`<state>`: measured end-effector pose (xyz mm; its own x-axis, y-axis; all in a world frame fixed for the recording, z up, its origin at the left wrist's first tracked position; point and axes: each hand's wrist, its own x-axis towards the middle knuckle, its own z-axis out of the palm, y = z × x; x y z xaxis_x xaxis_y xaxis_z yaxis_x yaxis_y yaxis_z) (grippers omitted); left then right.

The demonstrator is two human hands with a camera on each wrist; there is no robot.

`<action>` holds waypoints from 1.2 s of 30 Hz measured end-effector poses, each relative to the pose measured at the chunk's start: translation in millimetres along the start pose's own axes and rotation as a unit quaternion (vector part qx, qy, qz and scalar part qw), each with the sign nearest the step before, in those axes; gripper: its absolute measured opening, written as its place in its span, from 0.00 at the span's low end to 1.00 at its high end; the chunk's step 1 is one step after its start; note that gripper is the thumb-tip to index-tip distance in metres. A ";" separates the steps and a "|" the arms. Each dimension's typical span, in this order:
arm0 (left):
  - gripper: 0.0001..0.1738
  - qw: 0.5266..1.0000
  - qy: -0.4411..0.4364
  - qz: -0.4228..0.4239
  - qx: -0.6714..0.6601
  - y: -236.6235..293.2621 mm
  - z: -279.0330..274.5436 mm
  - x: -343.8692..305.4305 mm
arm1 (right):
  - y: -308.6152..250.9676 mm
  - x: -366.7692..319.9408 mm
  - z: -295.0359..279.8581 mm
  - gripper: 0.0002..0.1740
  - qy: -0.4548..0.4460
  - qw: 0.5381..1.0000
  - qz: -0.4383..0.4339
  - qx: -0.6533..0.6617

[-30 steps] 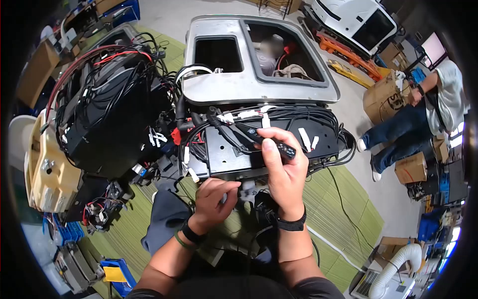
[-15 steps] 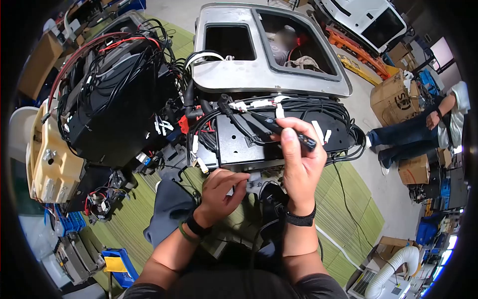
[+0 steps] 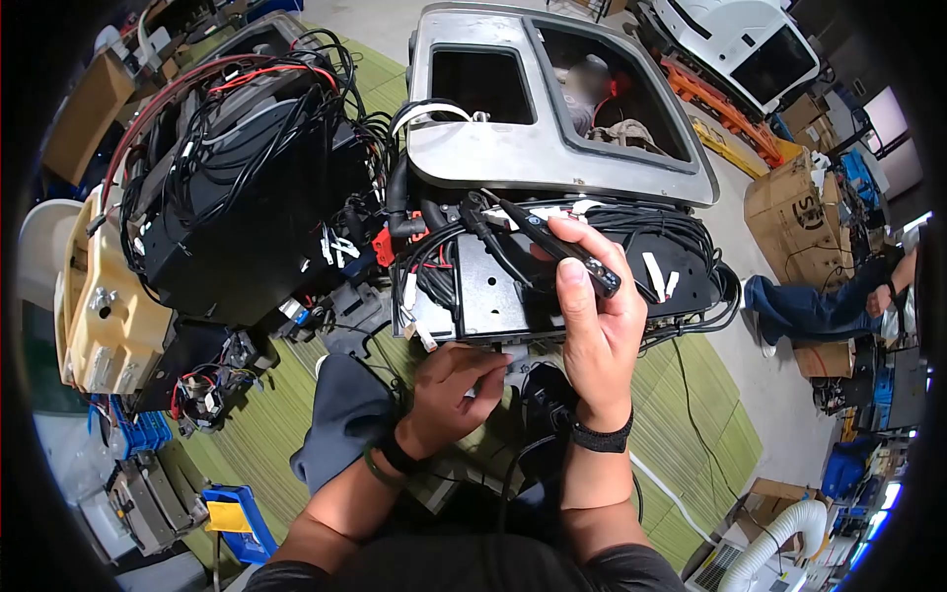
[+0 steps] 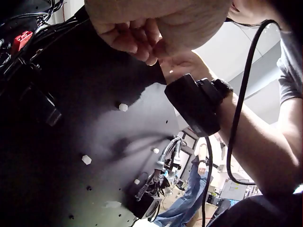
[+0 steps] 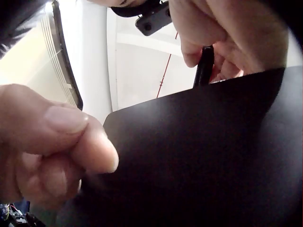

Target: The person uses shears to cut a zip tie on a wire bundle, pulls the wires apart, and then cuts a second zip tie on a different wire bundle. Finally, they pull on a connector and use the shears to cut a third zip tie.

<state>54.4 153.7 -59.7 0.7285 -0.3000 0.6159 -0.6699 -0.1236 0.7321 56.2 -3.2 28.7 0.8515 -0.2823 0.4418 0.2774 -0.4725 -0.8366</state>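
Observation:
My right hand (image 3: pixel 604 331) pinches a black pen-shaped tool (image 3: pixel 564 252) with thumb and fingers. The tool's thin tip points away to the left, overlapping the black elbow connector (image 3: pixel 477 213) on a black metal box (image 3: pixel 498 318). Part of the tool (image 5: pixel 204 66) shows above the box's edge in the right wrist view. My left hand (image 3: pixel 456 390) is at the box's near edge, fingers curled and the thumb against the index finger. Nothing shows between those fingertips (image 5: pixel 97 149) in the right wrist view. White tags (image 3: pixel 654 276) and a cable bundle (image 3: pixel 686 235) lie on the box.
Behind the box stands a silver door frame (image 3: pixel 493 163) with dark windows. A second black box (image 3: pixel 232 247) with tangled cables and a cream plastic tank (image 3: pixel 109 316) are on the left. A person's jeans (image 3: pixel 814 301) and a cardboard box (image 3: pixel 799 212) are at the right.
The head view has shifted, so the scene sits further right. Relative to the box, the tool's tip has moved left and back, toward the elbow connector. The left hand keeps its curled pose.

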 end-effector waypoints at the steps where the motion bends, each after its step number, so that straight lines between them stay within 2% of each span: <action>1: 0.13 1.000 -0.002 -0.001 0.002 -1.1 -0.1 -0.7 | 1.8 1.4 1.6 0.18 0.008 1.000 -0.025 0.001; 2: 0.13 1.000 -0.004 -0.003 0.004 -2.0 -0.5 -1.5 | -0.8 2.8 6.9 0.16 0.047 0.999 -0.012 0.020; 8: 0.14 1.000 0.007 0.014 0.020 -3.8 0.8 -2.1 | -1.2 4.8 7.8 0.15 0.028 0.999 -0.025 -0.030; 11: 0.14 1.000 0.013 0.016 0.022 -2.6 0.9 -0.9 | -6.5 4.0 6.3 0.14 0.015 1.000 0.018 -0.014; 18: 0.14 1.000 0.010 0.019 0.020 -3.6 2.1 -3.3 | -3.9 2.5 7.4 0.13 0.028 1.000 0.011 -0.001; 25: 0.15 1.000 -0.007 0.002 0.007 0.1 0.8 -1.9 | -3.4 2.9 7.3 0.14 0.017 1.000 0.000 -0.016; 27: 0.15 1.000 -0.021 -0.001 -0.002 1.9 1.4 -1.4 | -3.2 6.4 3.2 0.14 0.001 0.996 -0.043 -0.072; 29: 0.14 1.000 -0.016 -0.007 0.011 3.3 1.5 -1.5 | -6.5 5.8 3.3 0.15 0.008 0.994 -0.046 -0.104; 31: 0.13 1.000 0.000 0.022 0.020 2.2 3.5 -0.5 | -2.9 5.5 3.9 0.14 0.010 0.993 -0.052 -0.104; 36: 0.12 1.000 0.007 0.013 0.026 2.0 5.4 -2.0 | -0.8 4.7 3.3 0.15 0.010 0.994 -0.064 -0.090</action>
<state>50.9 148.9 -61.1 0.7121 -0.2898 0.6395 -0.6954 -0.1658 0.6992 61.5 -1.4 30.3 0.8052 -0.2256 0.5484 0.2971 -0.6470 -0.7022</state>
